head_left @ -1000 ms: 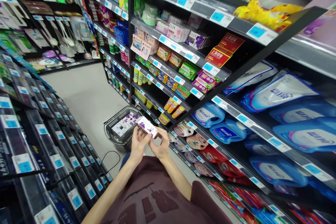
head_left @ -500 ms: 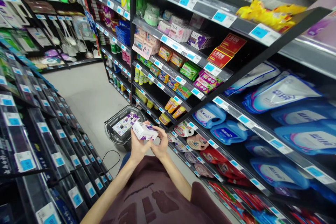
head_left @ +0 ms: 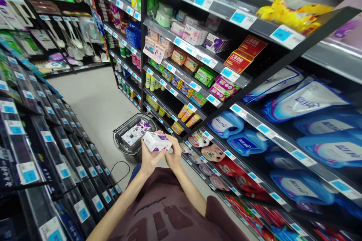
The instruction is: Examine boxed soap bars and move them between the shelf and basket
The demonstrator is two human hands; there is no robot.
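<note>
Both my hands hold one white LUX box (head_left: 157, 142) with purple print, in front of my body. My left hand (head_left: 149, 160) grips its left end and lower side. Around the right end of the box are the fingers and thumb of my right hand (head_left: 174, 152). Just beyond the box, a black basket (head_left: 116, 141) stands on the floor, with white and purple boxes (head_left: 134, 131) lying in it. More LUX boxes (head_left: 195, 34) sit on the shelf ahead.
Shelving with soaps (head_left: 206, 75) rises ahead, and blue detergent bottles (head_left: 244, 142) fill shelves at the right. Dark sloping racks with price tags (head_left: 64, 171) line the left. A thin black cable loop (head_left: 120, 162) is beside the basket. Grey floor (head_left: 85, 90) runs between the shelves.
The box has turned slightly in my hands and shifted a little to the right. Both hands keep their hold on it.
</note>
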